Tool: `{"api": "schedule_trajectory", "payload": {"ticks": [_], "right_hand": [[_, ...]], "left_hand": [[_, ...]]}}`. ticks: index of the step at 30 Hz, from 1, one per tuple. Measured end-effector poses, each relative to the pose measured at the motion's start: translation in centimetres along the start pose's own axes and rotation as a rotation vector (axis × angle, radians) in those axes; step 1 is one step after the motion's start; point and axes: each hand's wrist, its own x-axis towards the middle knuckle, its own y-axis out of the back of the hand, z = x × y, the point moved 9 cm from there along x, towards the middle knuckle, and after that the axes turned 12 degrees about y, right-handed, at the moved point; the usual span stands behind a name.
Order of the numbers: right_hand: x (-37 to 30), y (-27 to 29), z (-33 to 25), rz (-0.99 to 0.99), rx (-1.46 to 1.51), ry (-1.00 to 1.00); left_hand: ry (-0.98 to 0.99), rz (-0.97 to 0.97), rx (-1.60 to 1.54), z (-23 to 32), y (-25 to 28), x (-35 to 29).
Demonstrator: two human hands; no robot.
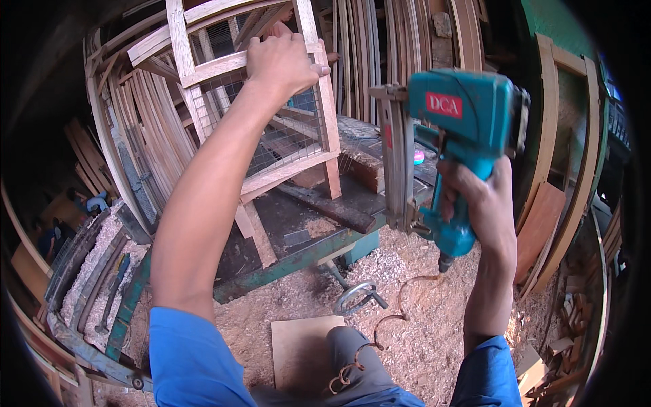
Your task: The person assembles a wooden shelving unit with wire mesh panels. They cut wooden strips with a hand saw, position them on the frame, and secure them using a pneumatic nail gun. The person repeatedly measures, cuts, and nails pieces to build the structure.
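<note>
A wooden frame (291,165) with wire mesh in its sides stands on the dark table of a machine. My left hand (281,64) is closed around one of its upper rails, near a corner post. In my right hand (478,203) is a teal nail gun (461,112), gripped by its handle and held upright to the right of the frame, apart from it. The gun's metal magazine (399,156) faces the frame. From the base of its handle a coiled brown air hose (400,317) hangs toward my legs.
A green-edged machine table (291,261) with a handwheel (359,297) stands before me. Wood shavings (420,346) cover the floor. Long timber strips (359,61) lean at the back, wooden frames (542,136) at the right. Offcuts (573,319) lie lower right. Another person is partly hidden behind the frame.
</note>
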Motion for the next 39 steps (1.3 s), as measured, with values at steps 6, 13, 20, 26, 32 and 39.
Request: {"api": "schedule_trajectory", "payload": {"ticks": [6,13,20,26,32,39], "right_hand": [[9.0,-2.6,-0.3,-0.014,-0.200,0.013],[10.4,-4.7,2.9,-0.102,-0.155,-0.010],[10.8,-5.5,3.7,-0.086,-0.146,0.019],[10.2,-6.2,3.7,-0.089,-0.153,0.016],[10.2,-6.3,3.6,-0.076,-0.203,0.013],[9.6,-6.2,3.1,-0.063,-0.206,-0.004]], "left_hand": [[-0.016,0.010,0.003,0.1,0.2,-0.1],[-0.011,0.001,-0.036,0.1,0.5,-0.1],[-0.037,0.014,-0.036,0.1,0.6,-0.2],[-0.069,0.034,0.012,0.1,0.2,0.0],[-0.063,0.012,-0.016,0.1,0.2,-0.1],[-0.066,0.032,0.003,0.2,0.3,-0.2]]}}
